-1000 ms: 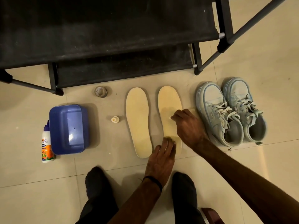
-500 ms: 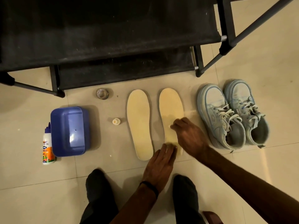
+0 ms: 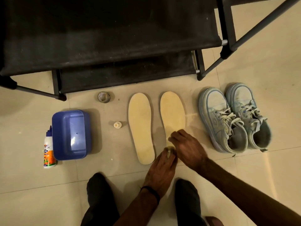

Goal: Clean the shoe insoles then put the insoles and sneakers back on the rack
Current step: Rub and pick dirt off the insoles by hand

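Observation:
Two pale yellow insoles lie side by side on the tiled floor, the left insole bare and the right insole under both hands. My left hand presses and grips the right insole's heel end. My right hand rests on its middle with the fingers bunched around a small pale wipe, mostly hidden. A pair of light blue sneakers stands to the right, laces loose. The black shoe rack fills the top of the view.
A blue plastic tub sits at the left with a white squeeze bottle beside it. The bottle's cap and a small round grey object lie on the floor. My feet in dark socks are at the bottom.
My right hand has slid down the right insole from its middle toward the heel, closer to my left hand. My left hand has stayed on the heel.

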